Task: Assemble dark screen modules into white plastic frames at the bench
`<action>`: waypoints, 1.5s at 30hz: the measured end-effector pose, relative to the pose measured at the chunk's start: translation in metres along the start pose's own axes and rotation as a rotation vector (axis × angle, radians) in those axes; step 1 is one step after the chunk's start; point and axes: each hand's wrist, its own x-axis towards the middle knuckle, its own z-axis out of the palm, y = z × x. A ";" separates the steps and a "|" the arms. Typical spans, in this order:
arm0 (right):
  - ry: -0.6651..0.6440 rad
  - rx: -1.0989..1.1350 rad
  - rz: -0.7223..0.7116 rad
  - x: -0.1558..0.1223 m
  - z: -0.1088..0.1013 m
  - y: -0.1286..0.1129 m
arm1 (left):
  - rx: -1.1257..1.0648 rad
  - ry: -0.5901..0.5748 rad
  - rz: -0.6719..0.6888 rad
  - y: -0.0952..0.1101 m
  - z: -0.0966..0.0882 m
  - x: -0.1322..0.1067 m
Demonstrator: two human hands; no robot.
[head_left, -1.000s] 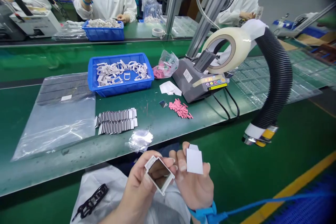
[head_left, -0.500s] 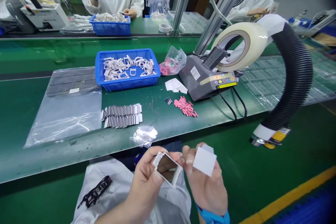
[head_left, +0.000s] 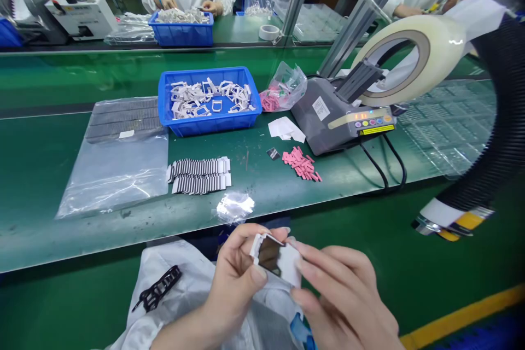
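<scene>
My left hand (head_left: 238, 279) pinches a small white plastic frame (head_left: 266, 254) with a dark glossy window, held over my lap below the table edge. My right hand (head_left: 348, 301) is closed on a white square sticker (head_left: 290, 269) and presses it against the frame's right side. On the green table (head_left: 49, 240) ahead lie two rows of dark strips with white ends (head_left: 199, 175), a pile of pink pieces (head_left: 302, 164) and a crumpled clear film (head_left: 234, 206). A blue bin (head_left: 209, 120) holds several white frames.
A grey tape dispenser (head_left: 340, 120) with a big tape roll (head_left: 414, 60) stands at right, a black corrugated hose (head_left: 500, 136) hanging beside it. Clear plastic bags (head_left: 118, 164) lie at left. A black part (head_left: 158, 290) rests on white cloth on my lap. Workers in white coats sit across the line.
My right hand turned over and brought the white sticker left onto the frame; before, it held the sticker up apart from it. The view shifted down and left.
</scene>
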 end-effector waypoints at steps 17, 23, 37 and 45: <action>-0.087 -0.220 -0.026 0.003 -0.001 -0.008 | 0.064 0.022 -0.043 -0.001 -0.005 0.006; -0.112 -0.213 -0.022 -0.004 0.007 -0.010 | -0.002 0.177 -0.178 -0.001 0.000 0.006; 0.075 -0.362 0.346 -0.005 0.014 0.182 | -0.078 0.093 -0.186 -0.006 -0.020 0.008; 0.101 -0.331 0.331 0.007 0.017 0.175 | -0.057 0.123 -0.232 0.004 -0.013 0.010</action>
